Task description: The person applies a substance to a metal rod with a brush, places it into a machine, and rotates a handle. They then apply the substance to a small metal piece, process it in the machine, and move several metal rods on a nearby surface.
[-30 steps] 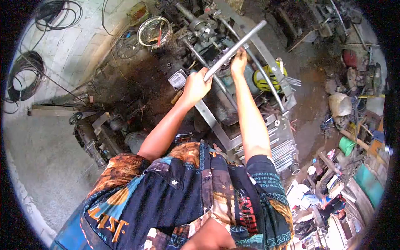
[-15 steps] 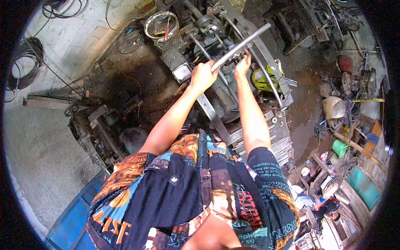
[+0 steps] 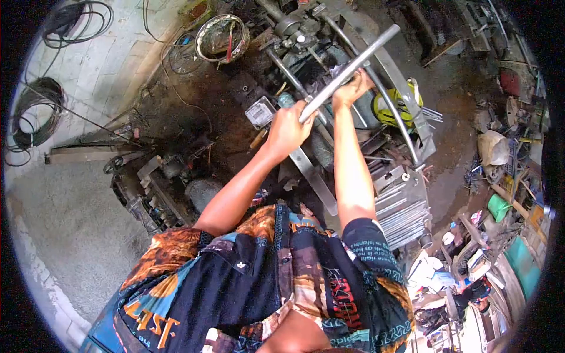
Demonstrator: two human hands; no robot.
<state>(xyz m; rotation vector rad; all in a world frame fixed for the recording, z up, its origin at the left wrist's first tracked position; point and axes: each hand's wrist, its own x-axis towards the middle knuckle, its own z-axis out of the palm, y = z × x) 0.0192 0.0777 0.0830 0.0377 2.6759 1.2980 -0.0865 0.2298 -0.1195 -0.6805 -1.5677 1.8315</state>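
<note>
A long grey metal bar [image 3: 353, 69] slants across the machine [image 3: 300, 38], its far end pointing up and right. My left hand [image 3: 288, 132] is wrapped round the near end of this bar. Close below its middle is my right hand [image 3: 352, 89], fingers curled beside the bar; whatever they grip is hidden. Beneath both hands lie the machine's steel rods [image 3: 388, 103] and flat rails. A square metal block with a pale face [image 3: 259, 113] sits just left of my left hand.
A round tub [image 3: 203, 38] with a red-handled tool stands at the upper left. A yellow-green object [image 3: 385, 109] lies under the rods at right. Several thin metal rods [image 3: 403, 215] rest on a surface near my right elbow. Cable coils [image 3: 38, 112] hang on the left wall.
The view has shifted a little. The bar's near end sits lower in view, with my left hand still on it. My right hand has moved right, its fingers more curled beside the bar.
</note>
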